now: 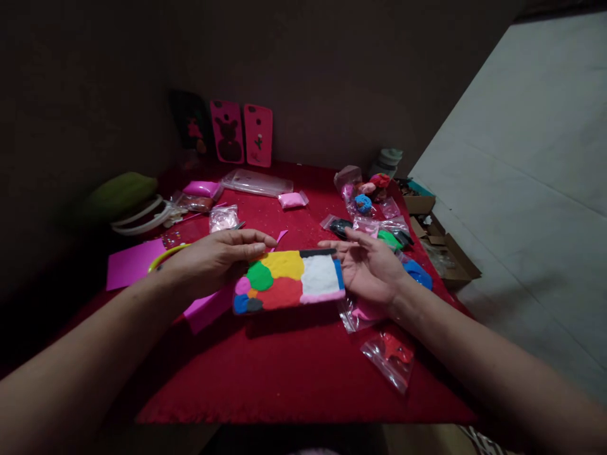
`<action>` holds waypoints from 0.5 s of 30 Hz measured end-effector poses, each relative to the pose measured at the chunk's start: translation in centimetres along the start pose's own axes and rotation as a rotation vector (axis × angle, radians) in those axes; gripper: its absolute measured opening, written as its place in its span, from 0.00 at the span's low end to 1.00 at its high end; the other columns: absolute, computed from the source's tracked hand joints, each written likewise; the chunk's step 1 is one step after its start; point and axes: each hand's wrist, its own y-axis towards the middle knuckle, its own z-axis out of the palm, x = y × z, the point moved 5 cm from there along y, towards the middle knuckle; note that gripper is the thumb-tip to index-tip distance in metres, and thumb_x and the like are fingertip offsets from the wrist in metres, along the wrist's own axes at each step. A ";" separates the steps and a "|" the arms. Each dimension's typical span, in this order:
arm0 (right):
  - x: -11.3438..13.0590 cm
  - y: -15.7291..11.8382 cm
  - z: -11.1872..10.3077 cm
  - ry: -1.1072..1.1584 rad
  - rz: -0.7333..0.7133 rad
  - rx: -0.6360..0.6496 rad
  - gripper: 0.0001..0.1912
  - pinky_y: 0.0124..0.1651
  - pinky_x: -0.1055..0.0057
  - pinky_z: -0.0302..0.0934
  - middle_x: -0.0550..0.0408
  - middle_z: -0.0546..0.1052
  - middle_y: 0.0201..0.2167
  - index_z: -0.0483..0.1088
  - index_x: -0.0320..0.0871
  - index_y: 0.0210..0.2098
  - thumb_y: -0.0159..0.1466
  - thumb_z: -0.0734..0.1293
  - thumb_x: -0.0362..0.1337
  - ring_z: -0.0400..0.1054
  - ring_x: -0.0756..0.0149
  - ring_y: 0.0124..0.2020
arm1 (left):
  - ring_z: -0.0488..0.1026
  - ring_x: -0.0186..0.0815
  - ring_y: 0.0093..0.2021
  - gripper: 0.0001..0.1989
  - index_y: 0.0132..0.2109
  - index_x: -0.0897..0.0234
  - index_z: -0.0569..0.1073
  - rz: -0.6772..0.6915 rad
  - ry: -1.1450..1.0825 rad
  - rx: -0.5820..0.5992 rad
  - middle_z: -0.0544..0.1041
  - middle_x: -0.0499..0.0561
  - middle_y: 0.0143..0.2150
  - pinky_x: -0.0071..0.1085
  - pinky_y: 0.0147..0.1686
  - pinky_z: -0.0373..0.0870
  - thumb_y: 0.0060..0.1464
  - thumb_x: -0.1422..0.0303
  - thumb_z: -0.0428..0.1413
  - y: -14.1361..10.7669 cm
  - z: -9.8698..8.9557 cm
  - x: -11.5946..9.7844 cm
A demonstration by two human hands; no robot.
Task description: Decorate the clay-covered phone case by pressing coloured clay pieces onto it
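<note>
A phone case (284, 278) covered with patches of coloured clay, in yellow, white, red, green, blue, pink and dark grey, is held up over the red tablecloth. My left hand (232, 253) grips its far left corner, thumb on top and the other fingers partly hidden. Beside the right end is my right hand (367, 268), palm up and fingers spread; whether it bears any of the case's weight I cannot tell. Just beneath that hand lies a plastic bag with pink clay (367, 313). Nearer me rests a zip bag with red clay (393, 354).
Decorated phone cases (227, 133) lean against the back wall, with a clear case (258, 182) lying before them. Bagged clay (363, 202) clusters at right. Pink sheets (133, 262), a green papaya-like fruit (121, 193) and white rings sit left. Cardboard boxes (446, 253) stand beyond the right edge.
</note>
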 end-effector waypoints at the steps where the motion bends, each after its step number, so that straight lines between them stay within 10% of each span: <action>1: 0.6 0.1 -0.1 -0.008 -0.054 -0.005 0.16 0.45 0.63 0.67 0.45 0.76 0.31 0.71 0.37 0.35 0.63 0.61 0.45 0.71 0.62 0.35 | 0.73 0.27 0.28 0.07 0.41 0.65 0.74 0.015 -0.046 -0.067 0.76 0.49 0.32 0.20 0.28 0.70 0.52 0.74 0.59 -0.1 -0.2 0.0; 7: 2.7 -0.6 -1.5 -0.085 -0.390 -0.132 0.10 0.56 0.55 0.63 0.45 0.75 0.43 0.69 0.42 0.37 0.57 0.67 0.40 0.70 0.56 0.49 | 0.70 0.28 0.21 0.12 0.49 0.62 0.66 0.090 -0.033 -0.187 0.71 0.43 0.24 0.21 0.22 0.68 0.57 0.72 0.54 -1.5 0.7 1.2; 15: 3.4 -1.9 -1.7 -0.242 -0.463 -0.101 0.09 0.48 0.55 0.67 0.48 0.78 0.38 0.73 0.41 0.34 0.56 0.68 0.40 0.72 0.58 0.42 | 0.68 0.31 0.16 0.11 0.37 0.63 0.73 0.271 0.953 -0.148 0.73 0.47 0.17 0.23 0.16 0.57 0.58 0.61 0.50 -2.8 1.3 0.2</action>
